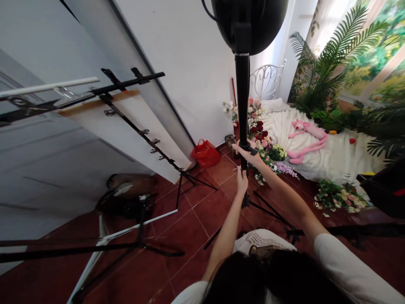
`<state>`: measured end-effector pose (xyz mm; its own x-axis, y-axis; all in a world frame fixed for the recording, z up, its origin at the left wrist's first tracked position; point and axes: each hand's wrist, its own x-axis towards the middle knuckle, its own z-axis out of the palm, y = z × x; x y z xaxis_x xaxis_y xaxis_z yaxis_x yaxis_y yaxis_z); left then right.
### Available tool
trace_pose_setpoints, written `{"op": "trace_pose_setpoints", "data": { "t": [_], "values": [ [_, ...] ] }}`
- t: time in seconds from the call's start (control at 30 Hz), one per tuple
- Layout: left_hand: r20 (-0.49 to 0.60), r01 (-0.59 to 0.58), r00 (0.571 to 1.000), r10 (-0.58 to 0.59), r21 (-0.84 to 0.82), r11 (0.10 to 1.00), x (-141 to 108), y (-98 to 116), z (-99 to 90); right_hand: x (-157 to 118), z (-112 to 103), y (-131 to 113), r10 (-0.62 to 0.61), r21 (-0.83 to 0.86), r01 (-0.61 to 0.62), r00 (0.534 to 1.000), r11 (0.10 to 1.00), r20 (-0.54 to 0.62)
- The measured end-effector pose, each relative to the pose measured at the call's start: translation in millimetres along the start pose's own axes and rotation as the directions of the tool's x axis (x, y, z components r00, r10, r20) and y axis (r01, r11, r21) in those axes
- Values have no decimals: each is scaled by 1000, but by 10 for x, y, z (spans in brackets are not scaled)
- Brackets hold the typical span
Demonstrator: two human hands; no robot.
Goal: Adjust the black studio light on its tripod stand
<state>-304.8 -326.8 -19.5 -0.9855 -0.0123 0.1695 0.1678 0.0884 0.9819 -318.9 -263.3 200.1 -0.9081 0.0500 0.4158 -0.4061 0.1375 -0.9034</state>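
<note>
Left hand [242, 182] and right hand [249, 153]: fingers wrapped around black pole [242, 101] | Near right: flowers [267, 147] | Far right: pink toy [311, 135]

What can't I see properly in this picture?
All in the head view:
- Top of the big black round thing: cut off by the top edge.
- Parts of both hands' fingers (left hand, right hand): hidden by the black pole and the hands themselves.
- Inside the red bag: hidden by its sides.
- Writing on the white shirt: too small and blurry to read.
</note>
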Motion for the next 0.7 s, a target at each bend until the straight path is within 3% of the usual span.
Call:
{"op": "trace_pose_setpoints", "data": {
  "t": [0.23, 0.57, 0.7],
  "values": [
    [15, 69, 998, -69, 7, 998, -6, 18, -16, -13, -31, 71, 7, -42, -6, 1000, 999, 13],
    [27, -37, 999, 38, -19, 999, 8, -4, -24, -201, 68, 343, 90, -31, -91, 996, 995, -26],
    [-4, -8, 1000, 8, -12, 1000, -3, -6, -18, -228, 41, 396, 80, -54, -81, 997, 995, -10]
  ]
}}
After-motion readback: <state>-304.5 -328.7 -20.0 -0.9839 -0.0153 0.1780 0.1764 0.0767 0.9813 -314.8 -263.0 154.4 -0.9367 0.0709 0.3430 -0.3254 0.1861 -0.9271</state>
